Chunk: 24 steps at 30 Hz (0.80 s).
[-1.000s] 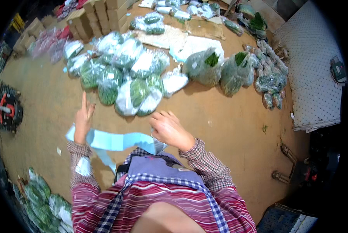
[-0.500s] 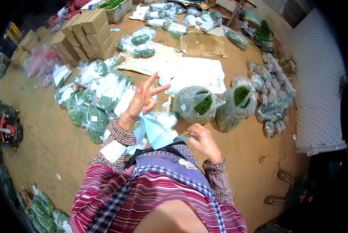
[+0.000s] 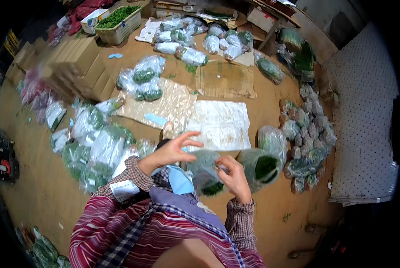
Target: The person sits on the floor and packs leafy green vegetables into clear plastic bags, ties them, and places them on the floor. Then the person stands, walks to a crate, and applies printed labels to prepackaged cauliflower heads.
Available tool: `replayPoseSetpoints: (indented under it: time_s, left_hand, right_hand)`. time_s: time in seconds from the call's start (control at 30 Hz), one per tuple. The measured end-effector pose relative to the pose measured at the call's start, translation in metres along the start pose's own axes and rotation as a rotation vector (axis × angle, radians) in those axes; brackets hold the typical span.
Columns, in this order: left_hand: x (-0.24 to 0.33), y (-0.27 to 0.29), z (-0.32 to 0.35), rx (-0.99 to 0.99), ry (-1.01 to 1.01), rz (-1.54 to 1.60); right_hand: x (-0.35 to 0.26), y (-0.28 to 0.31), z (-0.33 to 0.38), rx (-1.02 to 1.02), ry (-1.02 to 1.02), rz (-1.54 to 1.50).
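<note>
My left hand (image 3: 175,149) is raised in front of my waist, its fingers apart and nothing between them. Thumb and fingers of my right hand (image 3: 233,178) are pinched together over a clear plastic bag (image 3: 202,167) with leafy greens in it. Whatever they pinch is too small to make out. A second open bag of greens (image 3: 262,167) stands just right of that hand. Light blue sheets (image 3: 180,179) hang at my waist below my left hand. White labels (image 3: 125,190) are stuck on my left sleeve.
Filled vegetable bags (image 3: 106,147) are heaped on the left, beside stacked cardboard boxes (image 3: 81,67). A white sheet (image 3: 220,123) and flattened cardboard (image 3: 226,78) lie ahead. More small bags (image 3: 309,138) pile up on the right. A crate of greens (image 3: 119,31) stands far back.
My left hand has come down, and its fingers now point rightward. My right hand has moved from beside my waist to over the nearer bag. The view has shifted, bringing the bags closer to me.
</note>
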<state>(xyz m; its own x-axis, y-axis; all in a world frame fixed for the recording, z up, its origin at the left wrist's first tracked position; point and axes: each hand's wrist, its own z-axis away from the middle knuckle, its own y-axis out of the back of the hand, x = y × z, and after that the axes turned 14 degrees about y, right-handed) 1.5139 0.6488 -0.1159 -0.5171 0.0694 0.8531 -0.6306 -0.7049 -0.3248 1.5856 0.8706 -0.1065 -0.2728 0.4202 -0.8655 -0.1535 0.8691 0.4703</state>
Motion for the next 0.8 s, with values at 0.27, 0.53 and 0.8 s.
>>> replayPoseSetpoints:
  time_s: [0.27, 0.53, 0.8]
  left_hand:
    - [0.125, 0.205, -0.133, 0.065, 0.08, -0.043]
    - [0.233, 0.427, -0.083, 0.609, -0.005, -0.218]
    - [0.266, 0.479, -0.2, 0.142, 0.092, -0.104]
  right_hand:
    - [0.123, 0.016, -0.233, 0.384, -0.472, -0.453]
    - [0.165, 0.023, -0.479, 0.644, -0.437, -1.403]
    - [0.145, -0.044, -0.713, 0.319, -0.301, -1.769]
